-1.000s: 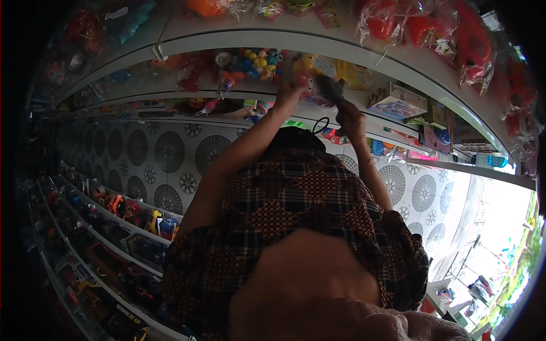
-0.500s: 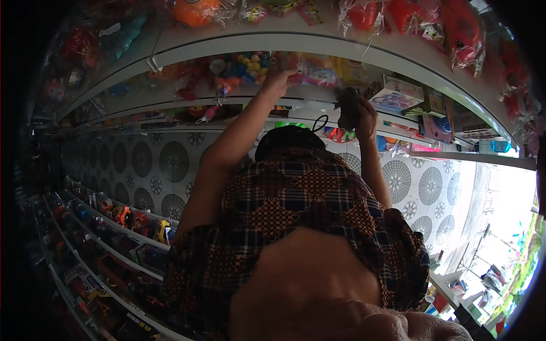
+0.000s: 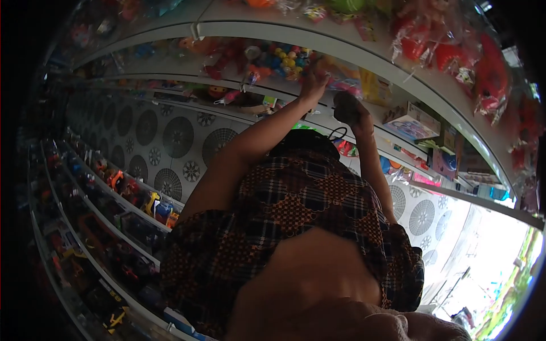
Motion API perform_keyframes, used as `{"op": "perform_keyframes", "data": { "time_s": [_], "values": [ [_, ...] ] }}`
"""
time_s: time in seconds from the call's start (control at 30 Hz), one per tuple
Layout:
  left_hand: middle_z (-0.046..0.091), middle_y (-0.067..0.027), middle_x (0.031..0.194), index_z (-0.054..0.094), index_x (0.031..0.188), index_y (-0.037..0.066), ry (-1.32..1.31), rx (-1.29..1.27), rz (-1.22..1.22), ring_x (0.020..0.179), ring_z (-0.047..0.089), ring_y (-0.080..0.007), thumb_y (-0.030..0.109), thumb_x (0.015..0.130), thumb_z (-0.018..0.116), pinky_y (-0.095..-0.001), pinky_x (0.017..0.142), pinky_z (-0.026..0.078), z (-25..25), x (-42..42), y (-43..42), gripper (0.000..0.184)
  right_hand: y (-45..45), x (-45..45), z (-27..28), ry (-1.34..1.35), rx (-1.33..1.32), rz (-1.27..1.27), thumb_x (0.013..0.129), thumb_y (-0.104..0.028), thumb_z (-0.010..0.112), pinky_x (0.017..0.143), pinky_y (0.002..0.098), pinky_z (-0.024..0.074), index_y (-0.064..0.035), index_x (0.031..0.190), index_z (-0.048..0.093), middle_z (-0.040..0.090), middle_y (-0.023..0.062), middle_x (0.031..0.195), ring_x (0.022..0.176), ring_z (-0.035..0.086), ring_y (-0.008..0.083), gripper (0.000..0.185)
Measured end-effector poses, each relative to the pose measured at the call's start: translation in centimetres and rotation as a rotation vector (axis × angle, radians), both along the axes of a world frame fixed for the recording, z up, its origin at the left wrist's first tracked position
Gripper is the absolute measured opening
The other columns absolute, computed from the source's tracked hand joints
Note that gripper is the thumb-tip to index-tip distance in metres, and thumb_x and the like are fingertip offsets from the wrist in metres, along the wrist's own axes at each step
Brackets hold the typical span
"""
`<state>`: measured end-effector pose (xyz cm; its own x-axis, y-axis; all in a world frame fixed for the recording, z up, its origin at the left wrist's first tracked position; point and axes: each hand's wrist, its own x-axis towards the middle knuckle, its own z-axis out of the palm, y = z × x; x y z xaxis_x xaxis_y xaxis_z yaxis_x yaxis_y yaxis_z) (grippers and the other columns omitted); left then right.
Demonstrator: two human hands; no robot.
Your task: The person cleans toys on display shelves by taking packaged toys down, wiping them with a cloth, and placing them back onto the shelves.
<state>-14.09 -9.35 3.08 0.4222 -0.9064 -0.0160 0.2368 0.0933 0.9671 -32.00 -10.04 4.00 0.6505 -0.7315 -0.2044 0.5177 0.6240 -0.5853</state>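
Observation:
My left hand [image 3: 314, 85] reaches into the shelf with its fingers closed at the near edge of a clear toy packet [image 3: 348, 85] with pink and blue in it. The grip is blurred and partly hidden. Beside it on the left lie several bright coloured balls [image 3: 291, 61] in plastic. My right hand [image 3: 364, 120] grips a bunched dark grey cloth [image 3: 346, 108] in front of the shelf edge, just right of the left hand. A yellow packet [image 3: 375, 86] rests behind the cloth.
An upper shelf [image 3: 318, 35] with bagged red toys [image 3: 492, 79] curves overhead. Boxed toys [image 3: 412, 122] stand to the right on the lower shelf. Another rack [image 3: 131, 238] of toys runs along the left, across a patterned tile floor [image 3: 179, 136]. Bright daylight enters at lower right.
The view has shifted, so the shelves sit further right and lower in it. My left hand has come nearer the cloth. The cloth stays in my right hand, now more bunched.

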Motion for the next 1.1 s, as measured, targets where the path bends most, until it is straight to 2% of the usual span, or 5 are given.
{"op": "perform_keyframes", "data": {
  "time_s": [0.13, 0.37, 0.53, 0.7, 1.1],
  "values": [
    [0.051, -0.0110, 0.092, 0.038, 0.110, -0.003, -0.643, 0.179, 0.169, 0.082, 0.052, -0.0181, 0.019, 0.077, 0.063, -0.0293, 0.072, 0.043, -1.1, 0.2, 0.8, 0.046, -1.4, 0.4, -1.9, -0.633, 0.007, 0.662, 0.081, -0.013, 0.040, 0.086, 0.0345, 0.0436, 0.0048, 0.118, 0.041, 0.052, 0.0140, 0.109, 0.096, 0.054, 0.0245, 0.040],
    [0.056, -0.0164, 0.091, 0.042, 0.110, -0.002, -1.027, 0.075, -0.149, 0.078, 0.058, -0.0226, 0.016, 0.073, 0.065, -0.0330, 0.068, 0.048, 0.5, 1.1, 4.9, 0.047, 2.5, -4.9, -1.1, 0.286, -0.015, 0.139, 0.074, -0.013, 0.040, 0.078, 0.0306, 0.0467, 0.0090, 0.111, 0.046, 0.057, 0.0158, 0.102, 0.089, 0.058, 0.0220, 0.044],
    [0.056, -0.0154, 0.086, 0.043, 0.108, -0.002, -0.613, 0.037, 0.168, 0.079, 0.056, -0.0294, 0.012, 0.072, 0.063, -0.0387, 0.070, 0.045, 4.1, 6.7, 8.2, 0.043, 3.3, -6.5, 2.6, 0.184, -0.073, 0.157, 0.075, -0.013, 0.041, 0.079, 0.0311, 0.0466, 0.0094, 0.115, 0.044, 0.055, 0.0164, 0.106, 0.089, 0.057, 0.0229, 0.045],
    [0.054, -0.0159, 0.092, 0.045, 0.103, -0.001, -1.108, 0.087, 0.742, 0.091, 0.051, -0.0326, 0.013, 0.067, 0.068, -0.0378, 0.080, 0.039, 4.6, 14.8, 7.6, 0.045, 4.4, -5.2, 3.6, 0.160, 0.027, -0.105, 0.087, -0.025, 0.044, 0.081, 0.0318, 0.0458, 0.0046, 0.115, 0.045, 0.057, 0.0134, 0.104, 0.088, 0.058, 0.0216, 0.041],
    [0.060, -0.0180, 0.080, 0.057, 0.090, -0.001, -1.078, 0.130, 0.411, 0.077, 0.059, -0.0301, 0.033, 0.068, 0.069, -0.0382, 0.068, 0.045, -1.3, 21.9, 2.0, 0.042, 7.2, 3.0, 4.6, 0.404, -0.193, -0.100, 0.083, -0.012, 0.053, 0.058, 0.0249, 0.0487, 0.0050, 0.112, 0.048, 0.061, 0.0114, 0.090, 0.069, 0.058, 0.0146, 0.034]
  ]
}}
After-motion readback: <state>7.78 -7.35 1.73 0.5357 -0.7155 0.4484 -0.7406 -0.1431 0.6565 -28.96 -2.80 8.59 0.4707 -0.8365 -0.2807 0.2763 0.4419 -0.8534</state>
